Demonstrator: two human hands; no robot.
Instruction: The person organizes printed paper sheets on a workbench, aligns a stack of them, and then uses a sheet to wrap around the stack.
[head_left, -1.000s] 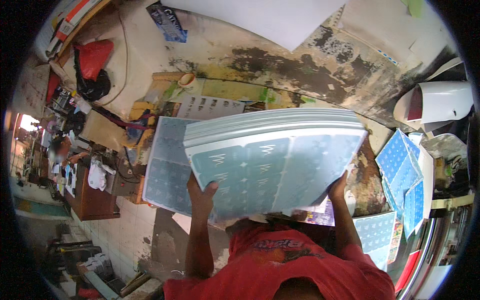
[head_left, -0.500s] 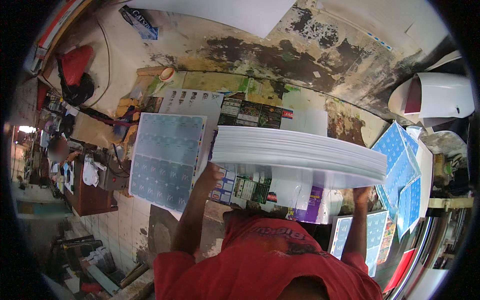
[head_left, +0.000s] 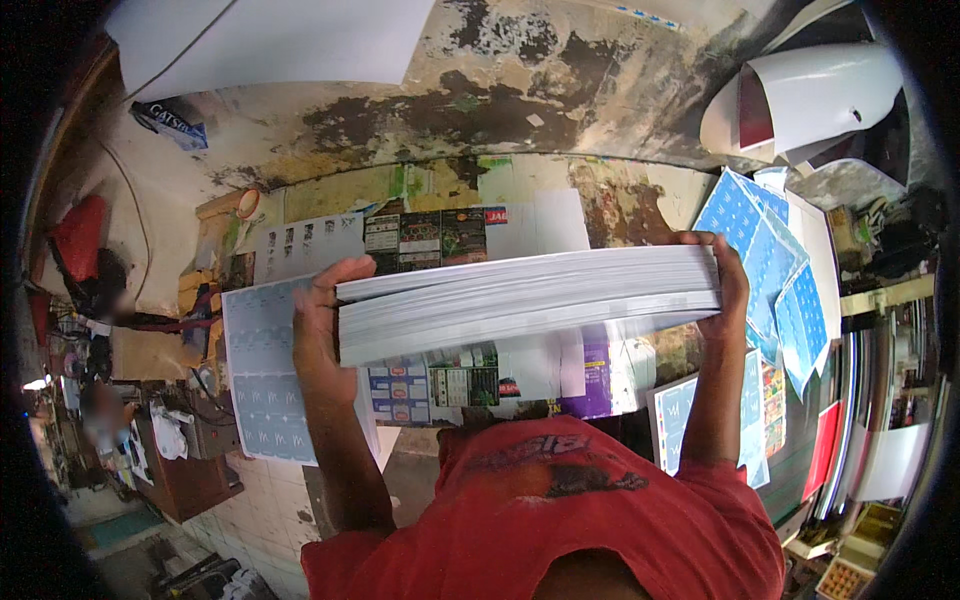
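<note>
A thick stack of white paper sheets (head_left: pixel 530 305) is held up in front of me, its layered edge facing me and a thin gap opening near its left end. My left hand (head_left: pixel 325 325) presses against the left end, fingers bent toward the top. At the opposite end, my right hand (head_left: pixel 728 285) wraps round the corner, fingers over the upper side and thumb toward the underside. Below the stack lies a worktop covered with printed sheets (head_left: pixel 440 240), partly hidden by it. A grey-blue printed sheet (head_left: pixel 265 365) is beside my left forearm.
Blue printed sheets (head_left: pixel 770 265) lie to the right, behind my right hand. Near my right forearm is a pile of light-blue printed sheets (head_left: pixel 675 415). A rolled white sheet (head_left: pixel 820 95) stands at the far right. A small round cup (head_left: pixel 248 204) sits at the back left.
The stack has turned from sloping down rightward to nearly level. My left hand has come up along its left end; my right hand has risen from beneath to grip the right end. The view has shifted.
</note>
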